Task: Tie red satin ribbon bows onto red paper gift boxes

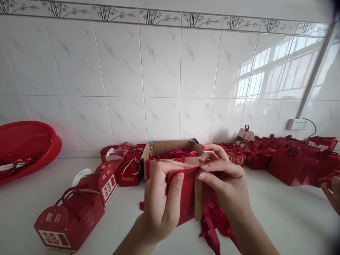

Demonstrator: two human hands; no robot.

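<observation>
My left hand (162,198) and my right hand (225,184) both grip a flat red paper box (187,193) held up over the white table. The left thumb presses its red face. The right fingers pinch its top edge beside a tan strip on the box. Red ribbons (212,226) hang below it. Right behind stands an open cardboard box (170,150) with red ribbons inside.
Finished red gift boxes (69,219) with handles lie at the left front. Many more red boxes (289,159) line the tiled wall at right. A red basin (29,145) sits far left. Another person's hand (332,191) shows at the right edge. A wall socket (296,124) is at right.
</observation>
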